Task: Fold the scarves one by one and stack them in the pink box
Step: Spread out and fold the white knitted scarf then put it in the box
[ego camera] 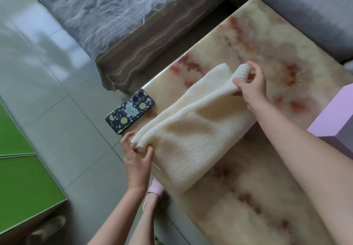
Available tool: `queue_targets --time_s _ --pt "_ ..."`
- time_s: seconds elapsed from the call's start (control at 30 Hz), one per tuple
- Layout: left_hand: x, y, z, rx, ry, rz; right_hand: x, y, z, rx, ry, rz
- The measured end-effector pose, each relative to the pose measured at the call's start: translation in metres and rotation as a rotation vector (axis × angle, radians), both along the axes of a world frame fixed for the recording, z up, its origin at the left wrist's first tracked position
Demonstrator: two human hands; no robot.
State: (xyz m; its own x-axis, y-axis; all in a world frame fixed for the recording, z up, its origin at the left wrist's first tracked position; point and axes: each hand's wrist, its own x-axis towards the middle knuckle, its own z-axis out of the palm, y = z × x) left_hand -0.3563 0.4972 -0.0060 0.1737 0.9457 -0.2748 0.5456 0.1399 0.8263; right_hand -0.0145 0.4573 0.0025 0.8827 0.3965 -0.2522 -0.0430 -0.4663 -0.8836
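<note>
I see a cream knitted scarf [193, 128] lying folded across the middle of the table [277, 63], running from about seven o'clock to one o'clock in my view. Its near part drapes down towards five o'clock and ends on the tabletop.

My left hand [138, 155] sits at the seven o'clock end of the scarf, just off the table edge. Its fingers are curled and its thumb is pressed against them, pinching the doubled edges of the scarf together at that corner.

My right hand [252, 84] is at the one o'clock end. The thumb and fingers are closed on the far corner of the scarf, lifting it a little off the surface so the cloth sags between the two hands. The fingertips there are partly hidden by the fabric, so I cannot tell how many layers that hand has.

The pink box [336, 118] stands at the three o'clock edge of the view, on the table and near my right forearm, only partly in frame; from here I cannot see inside it.

A phone [130, 111] in a dark dotted case lies face down at nine o'clock of the scarf, at the table's edge, just beside the cloth. Beyond the table, at eleven o'clock, is a bed [118, 11] with a grey cover.
</note>
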Motion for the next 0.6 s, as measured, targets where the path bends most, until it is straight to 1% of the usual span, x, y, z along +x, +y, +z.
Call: queue_targets --time_s 0.17,0.3,0.4,0.53,0.6 --pt "0.003 0.009 -0.008 -0.01 0.036 0.036 0.001 0.014 -0.01 -0.009 0.022 -0.017" --pt "0.001 0.021 -0.015 0.0 0.039 0.077 0.004 0.028 -0.011 -0.002 -0.006 -0.011" --pt "0.0 0.031 -0.019 -0.007 0.073 0.094 0.003 0.039 -0.018 -0.003 0.0 0.034" --pt "0.002 0.033 -0.025 -0.058 0.062 0.032 -0.003 0.042 -0.028 -0.047 0.066 0.107" --pt "0.004 0.033 -0.027 -0.102 0.06 0.017 -0.002 0.043 -0.032 -0.065 0.064 0.159"
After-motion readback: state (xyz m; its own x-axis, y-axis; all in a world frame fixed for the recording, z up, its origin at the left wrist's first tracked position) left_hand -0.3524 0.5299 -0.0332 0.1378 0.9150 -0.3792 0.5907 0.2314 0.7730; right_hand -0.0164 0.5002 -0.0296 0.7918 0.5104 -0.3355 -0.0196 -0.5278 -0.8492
